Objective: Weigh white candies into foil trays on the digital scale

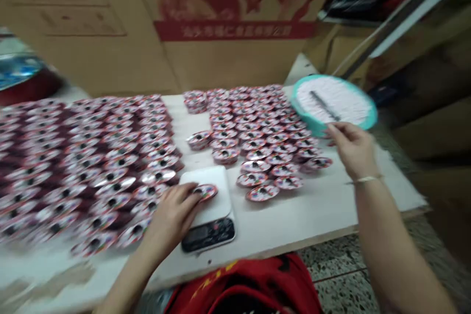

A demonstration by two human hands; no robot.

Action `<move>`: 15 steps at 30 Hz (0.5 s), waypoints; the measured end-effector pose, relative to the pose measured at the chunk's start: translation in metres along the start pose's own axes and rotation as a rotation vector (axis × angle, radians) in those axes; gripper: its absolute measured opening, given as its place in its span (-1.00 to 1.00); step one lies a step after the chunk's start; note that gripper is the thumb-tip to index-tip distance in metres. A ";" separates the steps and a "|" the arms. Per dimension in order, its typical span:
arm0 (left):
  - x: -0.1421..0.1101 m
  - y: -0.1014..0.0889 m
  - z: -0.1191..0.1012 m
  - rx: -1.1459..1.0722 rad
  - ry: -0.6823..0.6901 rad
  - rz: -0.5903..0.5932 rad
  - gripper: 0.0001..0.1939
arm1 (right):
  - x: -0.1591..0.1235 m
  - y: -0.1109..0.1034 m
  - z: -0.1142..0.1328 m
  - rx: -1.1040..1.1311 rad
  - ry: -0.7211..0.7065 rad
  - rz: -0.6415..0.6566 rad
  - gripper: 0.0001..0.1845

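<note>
On the white digital scale (206,206) stands a small oval pack (206,191) with a red and white printed top. My left hand (180,208) has its fingers closed on that pack's left side. At the near rim of a turquoise basin (308,122), my right hand (351,149) has thumb and fingers pinched together. What lies between those fingertips, if anything, is too small to make out. White material (331,95) fills the basin, with a dark slim tool (324,104) lying across it.
Dense rows of similar packs (117,162) cover the table's left side. Another group of packs (257,132) stands between scale and basin. Large cardboard boxes (235,59) form a wall behind. At far left is a dark red container (33,86). The table's front edge (324,239) runs close to me.
</note>
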State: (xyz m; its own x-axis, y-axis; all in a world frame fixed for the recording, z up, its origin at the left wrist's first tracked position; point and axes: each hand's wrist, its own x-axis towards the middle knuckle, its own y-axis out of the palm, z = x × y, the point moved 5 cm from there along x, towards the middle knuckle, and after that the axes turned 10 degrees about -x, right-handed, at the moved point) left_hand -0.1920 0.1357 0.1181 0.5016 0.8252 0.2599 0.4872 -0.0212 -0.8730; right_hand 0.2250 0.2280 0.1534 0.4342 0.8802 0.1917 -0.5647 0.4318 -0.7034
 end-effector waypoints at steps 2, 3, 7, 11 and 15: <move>0.002 0.002 0.008 -0.008 0.052 -0.036 -0.82 | 0.045 -0.007 -0.020 -0.161 0.038 -0.067 -0.82; 0.003 0.003 0.013 -0.018 0.081 -0.060 -0.81 | 0.067 -0.009 -0.030 -0.234 0.066 -0.070 -0.86; 0.000 0.002 0.025 -0.053 0.080 -0.099 -0.71 | 0.129 -0.001 -0.054 -0.370 0.164 0.051 -0.87; -0.011 -0.010 0.025 -0.061 0.008 -0.085 -0.70 | 0.138 0.014 -0.048 -0.356 0.168 0.192 -0.71; -0.017 -0.025 0.017 -0.096 -0.117 -0.071 -0.77 | 0.109 0.016 -0.030 -0.290 0.108 0.234 -0.69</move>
State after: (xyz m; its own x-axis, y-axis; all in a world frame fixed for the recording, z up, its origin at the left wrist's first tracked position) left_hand -0.2249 0.1320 0.1283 0.3795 0.8864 0.2651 0.5876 -0.0096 -0.8091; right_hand 0.2839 0.3247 0.1427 0.3973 0.9158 -0.0590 -0.4419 0.1345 -0.8869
